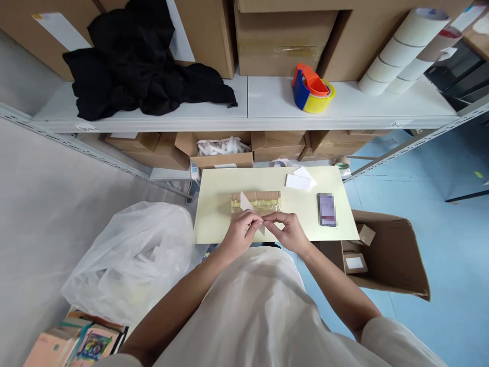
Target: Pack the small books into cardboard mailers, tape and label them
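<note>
My left hand pinches a white label, which is held tilted over the table. The fingertips of my right hand meet those of my left at the label's edge and are pinched closed there. Exactly what lies between the right fingertips is partly hidden. Just beyond both hands, a small cardboard box wrapped in clear, yellowish tape lies on the pale yellow table. The label covers part of this box from view.
Two white labels and a phone lie at the table's right. A shelf above carries black cloth, a tape dispenser and label rolls. An open carton stands right; a plastic bag bulges left.
</note>
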Action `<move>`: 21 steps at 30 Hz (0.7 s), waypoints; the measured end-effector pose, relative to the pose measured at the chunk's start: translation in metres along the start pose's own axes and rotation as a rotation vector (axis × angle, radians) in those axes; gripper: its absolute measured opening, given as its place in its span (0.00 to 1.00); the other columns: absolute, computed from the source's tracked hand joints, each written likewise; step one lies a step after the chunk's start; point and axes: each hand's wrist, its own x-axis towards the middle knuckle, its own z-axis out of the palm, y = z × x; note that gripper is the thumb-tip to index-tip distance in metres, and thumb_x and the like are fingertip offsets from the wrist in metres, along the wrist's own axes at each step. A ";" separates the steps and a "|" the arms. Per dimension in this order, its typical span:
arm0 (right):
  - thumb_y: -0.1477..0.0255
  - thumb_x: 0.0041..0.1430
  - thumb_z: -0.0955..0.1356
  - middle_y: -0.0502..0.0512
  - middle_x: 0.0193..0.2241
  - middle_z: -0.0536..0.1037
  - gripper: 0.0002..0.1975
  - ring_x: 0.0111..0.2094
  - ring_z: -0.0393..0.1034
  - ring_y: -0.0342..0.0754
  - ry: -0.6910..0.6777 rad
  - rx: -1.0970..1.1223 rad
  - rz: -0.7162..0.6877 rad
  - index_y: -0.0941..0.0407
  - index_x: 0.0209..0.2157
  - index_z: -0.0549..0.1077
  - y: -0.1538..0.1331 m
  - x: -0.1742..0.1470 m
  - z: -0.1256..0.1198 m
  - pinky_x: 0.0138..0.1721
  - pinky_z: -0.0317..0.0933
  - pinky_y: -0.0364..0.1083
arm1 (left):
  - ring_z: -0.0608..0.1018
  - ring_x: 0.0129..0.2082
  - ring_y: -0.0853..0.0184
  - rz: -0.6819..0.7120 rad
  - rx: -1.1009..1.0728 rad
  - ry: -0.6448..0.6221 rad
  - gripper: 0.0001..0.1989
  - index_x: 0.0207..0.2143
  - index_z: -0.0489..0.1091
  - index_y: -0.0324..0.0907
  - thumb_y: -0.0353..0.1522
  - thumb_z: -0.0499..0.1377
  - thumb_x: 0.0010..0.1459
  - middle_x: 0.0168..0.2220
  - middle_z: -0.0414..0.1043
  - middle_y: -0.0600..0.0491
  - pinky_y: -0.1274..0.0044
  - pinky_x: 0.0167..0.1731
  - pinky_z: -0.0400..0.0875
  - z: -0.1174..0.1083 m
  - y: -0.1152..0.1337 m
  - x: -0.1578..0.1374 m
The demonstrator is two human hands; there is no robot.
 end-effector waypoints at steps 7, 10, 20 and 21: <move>0.64 0.58 0.66 0.54 0.31 0.79 0.10 0.32 0.73 0.46 0.065 0.147 0.087 0.55 0.31 0.74 0.017 0.010 -0.010 0.37 0.68 0.46 | 0.67 0.28 0.70 -0.093 -0.114 0.039 0.10 0.27 0.65 0.43 0.37 0.53 0.59 0.27 0.64 0.54 0.78 0.31 0.61 0.016 -0.005 0.011; 0.61 0.58 0.66 0.52 0.28 0.77 0.12 0.30 0.72 0.45 0.113 0.319 0.136 0.55 0.29 0.70 0.027 0.014 -0.017 0.34 0.68 0.46 | 0.60 0.22 0.72 -0.221 -0.208 0.094 0.12 0.25 0.62 0.42 0.39 0.55 0.57 0.21 0.57 0.58 0.80 0.24 0.55 0.023 -0.015 0.017; 0.62 0.58 0.65 0.48 0.21 0.72 0.11 0.23 0.68 0.43 0.311 0.515 0.310 0.54 0.28 0.67 0.071 0.016 -0.057 0.29 0.66 0.45 | 0.62 0.22 0.73 -0.302 -0.036 0.113 0.05 0.24 0.62 0.42 0.31 0.56 0.50 0.22 0.61 0.59 0.81 0.24 0.56 -0.036 -0.055 0.070; 0.62 0.57 0.66 0.47 0.21 0.71 0.11 0.23 0.67 0.42 0.346 0.521 0.326 0.54 0.28 0.67 0.075 0.015 -0.062 0.28 0.65 0.44 | 0.63 0.22 0.73 -0.297 -0.009 0.092 0.05 0.23 0.63 0.42 0.31 0.56 0.49 0.22 0.61 0.58 0.81 0.25 0.57 -0.048 -0.060 0.079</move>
